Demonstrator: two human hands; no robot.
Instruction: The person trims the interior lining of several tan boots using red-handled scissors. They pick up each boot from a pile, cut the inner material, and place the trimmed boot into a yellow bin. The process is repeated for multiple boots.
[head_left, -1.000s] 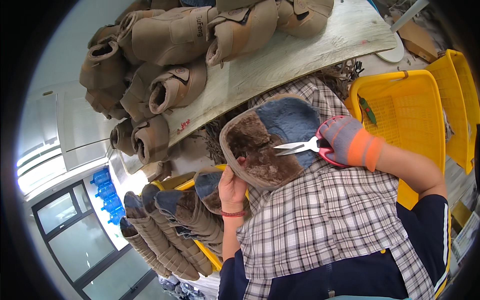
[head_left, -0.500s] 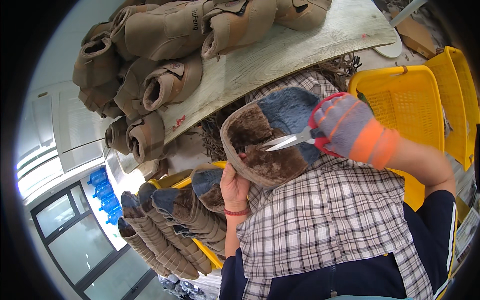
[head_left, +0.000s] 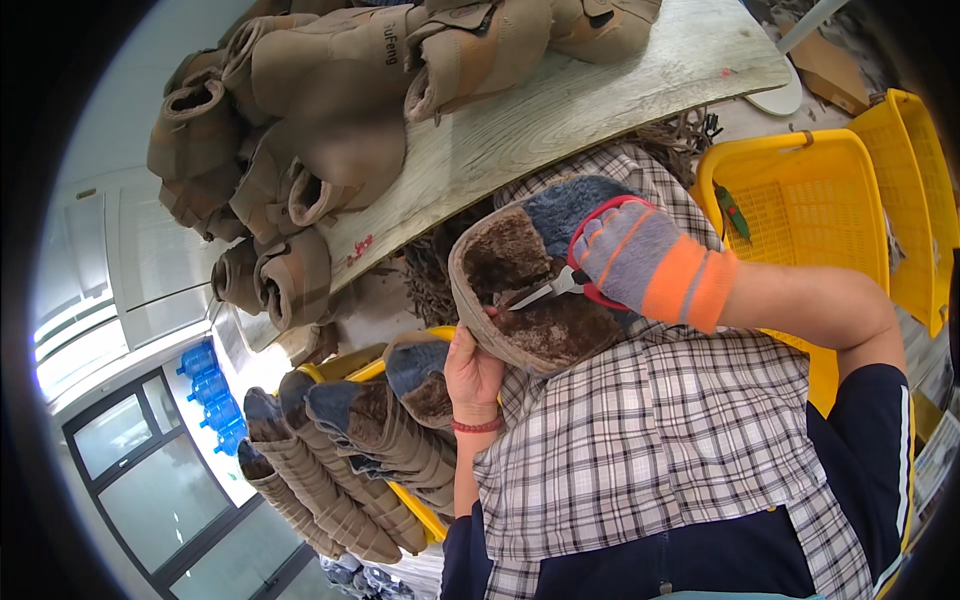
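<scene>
Head view: bare left hand (head_left: 474, 378) pinching near edge of fleece-lined piece (head_left: 565, 330), brown and blue inside; some fingers hiding behind it, can't tell their curl. Right hand (head_left: 640, 262), wearing grey-orange glove (head_left: 690, 285), clenching red handles of scissors (head_left: 545, 291), blades pointing into brown fleece. Piece sitting in front of checked apron (head_left: 590, 450), near table (head_left: 570, 110) edge. Tan shoes (head_left: 480, 55) lying heaped on table. Yellow basket (head_left: 815, 200) standing off right, similar pieces (head_left: 335, 490) leaning together at left.

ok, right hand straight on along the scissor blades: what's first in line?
By the picture, a fingertip of the left hand, just past the scissors. Depth is unclear, so the blades may meet the brown fur lining first.
</scene>
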